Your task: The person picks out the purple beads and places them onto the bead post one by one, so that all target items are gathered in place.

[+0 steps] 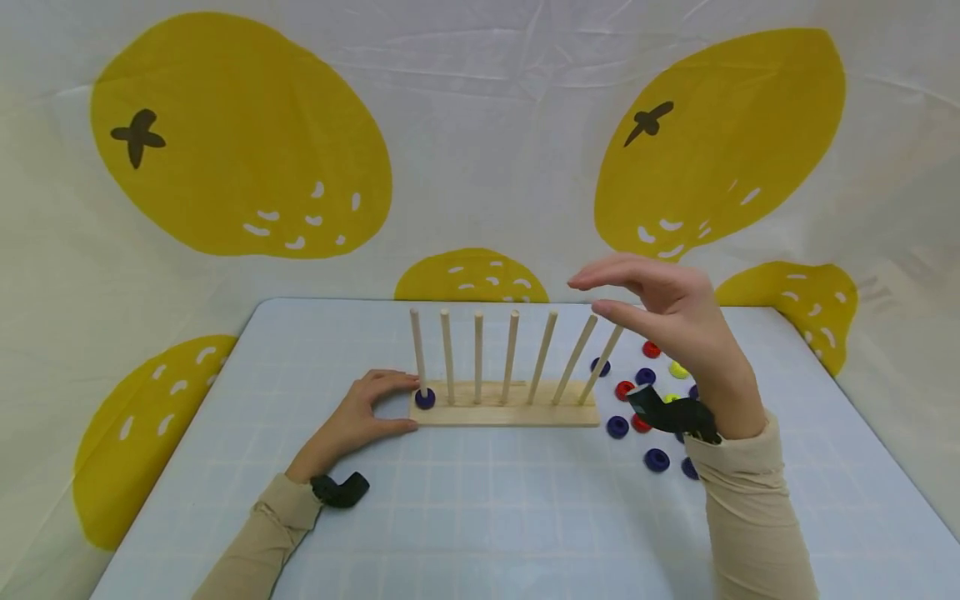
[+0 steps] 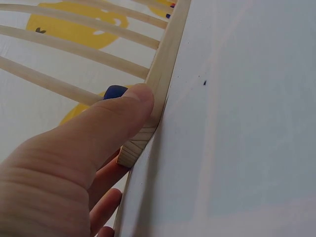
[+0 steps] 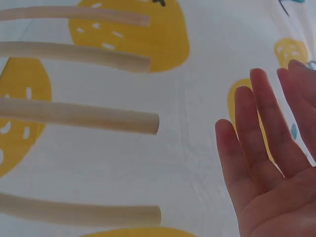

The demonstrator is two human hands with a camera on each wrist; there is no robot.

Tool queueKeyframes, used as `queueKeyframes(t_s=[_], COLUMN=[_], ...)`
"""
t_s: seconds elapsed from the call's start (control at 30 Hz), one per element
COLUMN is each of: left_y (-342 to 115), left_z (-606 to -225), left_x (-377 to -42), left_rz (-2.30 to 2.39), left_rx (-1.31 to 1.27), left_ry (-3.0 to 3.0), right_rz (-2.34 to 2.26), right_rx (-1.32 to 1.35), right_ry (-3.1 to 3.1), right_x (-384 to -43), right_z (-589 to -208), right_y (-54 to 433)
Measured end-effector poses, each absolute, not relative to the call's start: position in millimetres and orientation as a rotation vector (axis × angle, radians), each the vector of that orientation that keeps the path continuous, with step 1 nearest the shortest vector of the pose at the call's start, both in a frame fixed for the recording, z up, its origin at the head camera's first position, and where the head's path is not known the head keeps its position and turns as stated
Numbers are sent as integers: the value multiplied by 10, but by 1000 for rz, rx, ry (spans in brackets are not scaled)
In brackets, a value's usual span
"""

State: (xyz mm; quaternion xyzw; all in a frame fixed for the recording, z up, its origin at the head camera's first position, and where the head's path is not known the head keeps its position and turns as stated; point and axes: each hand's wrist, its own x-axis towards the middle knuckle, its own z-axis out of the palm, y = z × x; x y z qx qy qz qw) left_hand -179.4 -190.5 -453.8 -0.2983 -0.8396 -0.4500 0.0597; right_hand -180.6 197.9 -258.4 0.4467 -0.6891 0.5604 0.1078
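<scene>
A wooden peg stand (image 1: 495, 415) with several upright pegs stands on the table. One dark blue ring (image 1: 425, 399) sits at the foot of its leftmost peg; in the left wrist view part of this blue ring (image 2: 115, 92) shows behind the thumb. My left hand (image 1: 369, 414) grips the left end of the base, thumb on the near edge and fingers round the far side. Raised over the rightmost pegs, my right hand (image 1: 667, 312) holds nothing, its thumb and fingers apart. The right wrist view shows its spread fingers (image 3: 256, 148) beside the peg tops (image 3: 148, 123).
Right of the stand lie several loose rings: blue ones (image 1: 657, 460), red ones (image 1: 624, 390) and yellow ones (image 1: 678, 370), some hidden behind the right wrist. A lemon-patterned cloth (image 1: 480, 150) hangs behind the pale table (image 1: 465, 517). Each wrist bears a black strap-on piece (image 1: 341, 490).
</scene>
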Motion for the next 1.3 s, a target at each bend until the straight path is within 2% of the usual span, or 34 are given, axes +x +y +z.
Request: queueKeyframes(t_s=[0.6,0.77,1.0,1.3], left_y=[-1912,-1911,-1905,-1895], left_z=[-4545,-4535,-4510,-4510], left_x=[-1791,-1790,-1779,-1782], left_rz=[-1358,-1359,-1360,-1375], left_rx=[-916,-917,-915,-915], left_ry=[-2533,-2541,-2545,-2545], right_rz=[1789,1872,1903,1908], right_rx=[693,615,353,239], right_ry=[-2112,-2054,-2179,-2296], right_x=[-1647,-1710,-1732,-1781], right_z=[-2918,-3125,-3425,-3853], right_y=[2863,3139,3500,3854])
